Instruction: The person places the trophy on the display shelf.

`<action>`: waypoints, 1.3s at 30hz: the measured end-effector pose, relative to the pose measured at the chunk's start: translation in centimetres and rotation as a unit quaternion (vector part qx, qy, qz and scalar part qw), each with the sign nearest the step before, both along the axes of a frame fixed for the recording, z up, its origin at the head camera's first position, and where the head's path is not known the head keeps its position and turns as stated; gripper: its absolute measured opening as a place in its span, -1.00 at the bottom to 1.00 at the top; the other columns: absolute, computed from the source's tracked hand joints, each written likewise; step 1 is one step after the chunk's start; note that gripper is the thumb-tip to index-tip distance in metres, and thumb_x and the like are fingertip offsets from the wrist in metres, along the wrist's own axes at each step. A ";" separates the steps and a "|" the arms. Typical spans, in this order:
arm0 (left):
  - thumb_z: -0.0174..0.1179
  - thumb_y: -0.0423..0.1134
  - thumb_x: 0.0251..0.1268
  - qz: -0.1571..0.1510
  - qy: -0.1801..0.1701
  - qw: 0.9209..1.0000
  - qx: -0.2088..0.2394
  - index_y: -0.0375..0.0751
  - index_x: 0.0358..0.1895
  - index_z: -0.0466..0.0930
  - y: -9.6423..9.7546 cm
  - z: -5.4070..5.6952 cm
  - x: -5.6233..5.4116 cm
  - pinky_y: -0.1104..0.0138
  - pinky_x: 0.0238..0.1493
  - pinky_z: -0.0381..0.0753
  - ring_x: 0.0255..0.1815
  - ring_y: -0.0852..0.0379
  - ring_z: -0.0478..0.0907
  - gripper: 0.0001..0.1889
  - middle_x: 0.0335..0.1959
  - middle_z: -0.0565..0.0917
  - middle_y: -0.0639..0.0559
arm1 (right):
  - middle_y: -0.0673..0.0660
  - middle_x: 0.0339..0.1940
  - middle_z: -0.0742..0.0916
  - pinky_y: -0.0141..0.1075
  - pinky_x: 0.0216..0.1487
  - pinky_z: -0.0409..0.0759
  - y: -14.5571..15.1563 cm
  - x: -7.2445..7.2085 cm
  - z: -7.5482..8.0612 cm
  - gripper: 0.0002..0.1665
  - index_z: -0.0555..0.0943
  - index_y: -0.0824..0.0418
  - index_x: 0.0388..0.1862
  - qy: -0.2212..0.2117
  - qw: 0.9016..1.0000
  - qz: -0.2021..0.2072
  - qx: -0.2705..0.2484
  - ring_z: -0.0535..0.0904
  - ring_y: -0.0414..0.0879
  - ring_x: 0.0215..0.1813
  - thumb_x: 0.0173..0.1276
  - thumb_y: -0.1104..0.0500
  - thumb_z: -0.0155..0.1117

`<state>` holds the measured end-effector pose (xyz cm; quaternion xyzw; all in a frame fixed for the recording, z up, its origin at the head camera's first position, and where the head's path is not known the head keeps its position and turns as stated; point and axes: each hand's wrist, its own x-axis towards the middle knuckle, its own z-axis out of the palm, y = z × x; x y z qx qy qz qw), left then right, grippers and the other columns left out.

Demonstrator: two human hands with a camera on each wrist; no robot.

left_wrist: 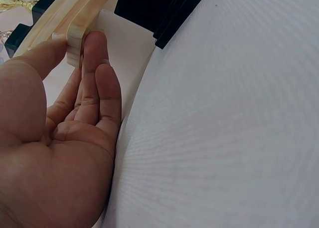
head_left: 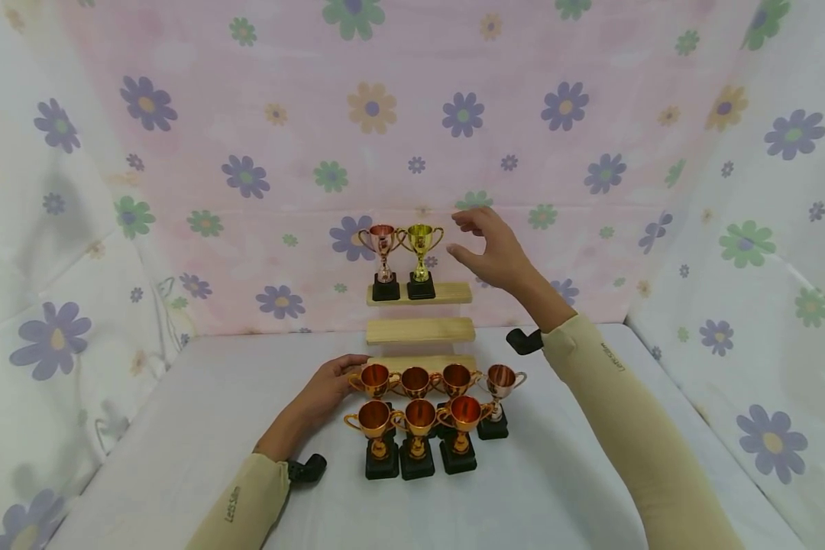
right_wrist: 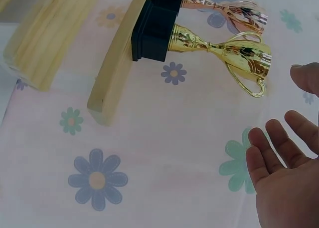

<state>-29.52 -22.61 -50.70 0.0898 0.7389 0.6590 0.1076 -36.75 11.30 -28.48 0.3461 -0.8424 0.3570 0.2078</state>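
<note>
On the top tier of a wooden stepped rack point(head_left: 421, 331) stand a rose-gold trophy point(head_left: 384, 248) and a gold trophy point(head_left: 421, 244), side by side on black bases. My right hand point(head_left: 491, 248) is raised just right of the gold trophy, fingers spread and apart from it; the right wrist view shows bare space between that hand point(right_wrist: 291, 153) and the cup point(right_wrist: 246, 58). Low on the left, my left hand point(head_left: 326, 389) pinches the end of the bottom wooden tier point(left_wrist: 75, 41), thumb on one face and fingers on the other.
In front of the rack, several bronze-coloured trophies point(head_left: 419, 416) stand in two rows on the white tabletop point(head_left: 247, 428). A paler silvery-pink trophy point(head_left: 500, 382) is at their right end. A flowered curtain point(head_left: 282, 153) hangs behind and at both sides.
</note>
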 end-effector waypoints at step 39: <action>0.16 -0.21 0.64 0.019 -0.014 1.000 -0.012 -0.32 0.46 0.47 0.1 -0.3 0.1 0.32 0.21 0.61 0.24 0.06 0.65 -0.54 0.26 0.70 -0.16 | 0.21 0.26 0.67 -0.44 0.45 0.38 7.4 8.5 -6.6 -0.48 0.51 0.30 0.37 0.013 0.998 0.039 -0.048 0.57 0.13 0.34 0.47 0.37 0.36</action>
